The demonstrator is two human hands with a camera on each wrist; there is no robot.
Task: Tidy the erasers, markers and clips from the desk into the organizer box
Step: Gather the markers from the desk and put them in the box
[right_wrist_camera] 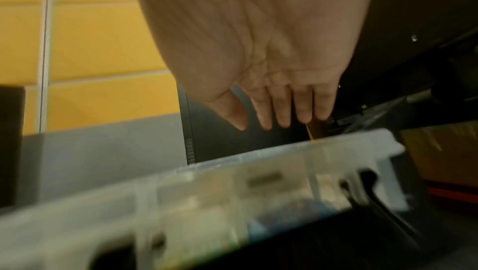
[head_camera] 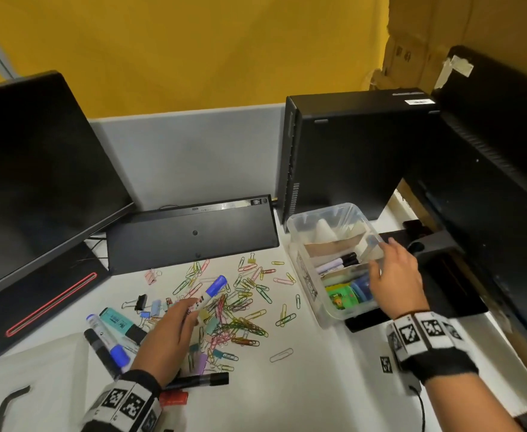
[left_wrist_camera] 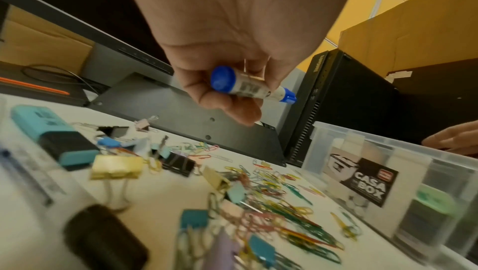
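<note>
1. The step in hand is the markers: the left hand (head_camera: 165, 333) pinches a white marker with a blue cap (head_camera: 211, 293), lifted clear of the white desk (head_camera: 318, 385) above the scattered coloured paper clips (head_camera: 243, 313).
2. The right hand (head_camera: 394, 280) hovers over the clear plastic organizer box (head_camera: 302, 241) at 3 o'clock of the clip pile – its grip is wide, fingers straight, holding nothing.
3. The next move, I judge, is to carry the marker toward 2 o'clock and lay it lengthwise in the box's middle compartment beside the markers already there.
4. More markers lie at 9 o'clock of the left hand – a teal highlighter (head_camera: 122, 324) among them.
</note>
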